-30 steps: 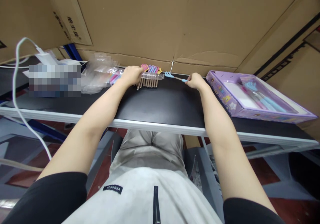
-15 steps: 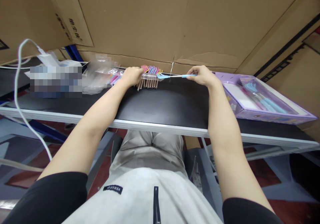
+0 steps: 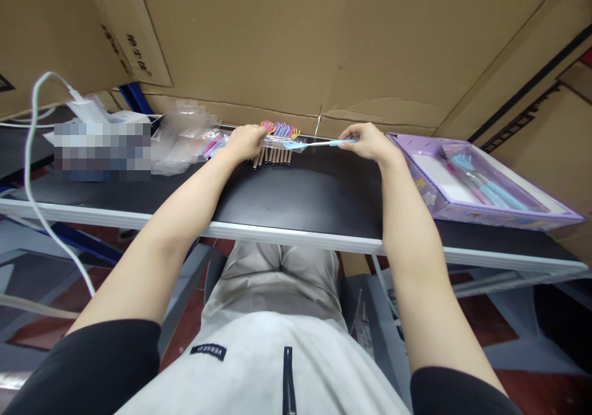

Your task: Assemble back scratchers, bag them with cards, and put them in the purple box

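My right hand [image 3: 363,142] pinches the light-blue handle of a back scratcher [image 3: 319,144], which has a metal rod and a blue claw-shaped head pointing left. That head lies within a clear plastic bag [image 3: 277,143], apparently inside it. My left hand [image 3: 247,142] is closed on the bag's other end; its fingertips are partly hidden. Just behind and beneath the bag, several back scratchers [image 3: 276,156] with pink, blue and yellow claws lie in a row, metal rods toward me.
On the right stands a purple open box [image 3: 444,202] with packed back scratchers [image 3: 485,184] in it. Clear plastic bags [image 3: 178,140] are heaped to the left, near a white cable [image 3: 30,150]. A cardboard wall [image 3: 296,45] rises behind the black tabletop [image 3: 300,196].
My right hand has moved a little left with the back scratcher, and its blue head sits further into the clear bag. My left hand stays in place.
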{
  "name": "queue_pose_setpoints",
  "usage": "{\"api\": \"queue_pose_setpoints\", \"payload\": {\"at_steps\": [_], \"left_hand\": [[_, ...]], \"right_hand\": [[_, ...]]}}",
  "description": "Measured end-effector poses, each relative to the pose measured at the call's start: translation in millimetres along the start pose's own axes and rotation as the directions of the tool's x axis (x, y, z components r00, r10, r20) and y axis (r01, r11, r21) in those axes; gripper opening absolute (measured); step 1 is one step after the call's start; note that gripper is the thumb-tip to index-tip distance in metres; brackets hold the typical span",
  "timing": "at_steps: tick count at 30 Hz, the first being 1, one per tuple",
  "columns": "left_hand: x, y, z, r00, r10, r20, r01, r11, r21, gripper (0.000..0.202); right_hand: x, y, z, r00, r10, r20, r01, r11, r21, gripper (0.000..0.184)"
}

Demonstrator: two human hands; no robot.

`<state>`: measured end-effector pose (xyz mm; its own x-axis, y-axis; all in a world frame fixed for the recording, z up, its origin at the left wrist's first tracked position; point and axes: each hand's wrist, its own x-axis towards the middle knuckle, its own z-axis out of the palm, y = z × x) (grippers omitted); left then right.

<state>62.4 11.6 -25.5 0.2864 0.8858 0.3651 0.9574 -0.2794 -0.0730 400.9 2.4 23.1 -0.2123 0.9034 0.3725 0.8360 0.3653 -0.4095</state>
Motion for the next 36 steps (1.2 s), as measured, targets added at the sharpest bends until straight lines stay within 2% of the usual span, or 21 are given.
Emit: {"api": "queue_pose_setpoints", "payload": {"at_steps": [6, 11, 14, 21, 27, 32, 36], "left_hand": [[1, 2, 3.9, 0.999, 0.033, -0.043, -0.037, 0.996, -0.082, 0.033], [1, 8, 2.3, 0.997, 0.065, -0.029, -0.068, 0.991, -0.113, 0.031], [1, 10, 2.6, 0.996, 0.087, -0.020, -0.088, 0.992, -0.093, 0.030], [0, 11, 3.4, 0.994, 0.105, -0.029, -0.106, 0.992, -0.065, 0.032], [2, 9, 4.6, 0.994, 0.104, -0.035, -0.107, 0.990, -0.091, 0.032], [4, 5, 6.1, 0.988, 0.142, -0.052, -0.149, 0.977, -0.156, 0.031], [3, 7, 2.3, 0.990, 0.138, -0.029, -0.140, 0.985, -0.103, 0.029]], "right_hand": [[-1, -13, 3, 1.000, -0.021, 0.018, 0.021, 1.000, 0.017, 0.045], [3, -20, 10, 0.994, -0.032, 0.103, 0.027, 0.999, 0.046, 0.027], [4, -24, 15, 0.993, -0.053, 0.107, 0.048, 0.998, 0.048, 0.020], [3, -26, 24, 0.989, -0.120, 0.091, 0.111, 0.989, 0.098, 0.023], [5, -23, 27, 0.982, -0.152, 0.111, 0.140, 0.984, 0.108, 0.018], [6, -21, 24, 0.982, -0.140, 0.126, 0.125, 0.984, 0.124, 0.026], [4, -25, 23, 0.978, -0.139, 0.156, 0.114, 0.981, 0.157, 0.026]]}}
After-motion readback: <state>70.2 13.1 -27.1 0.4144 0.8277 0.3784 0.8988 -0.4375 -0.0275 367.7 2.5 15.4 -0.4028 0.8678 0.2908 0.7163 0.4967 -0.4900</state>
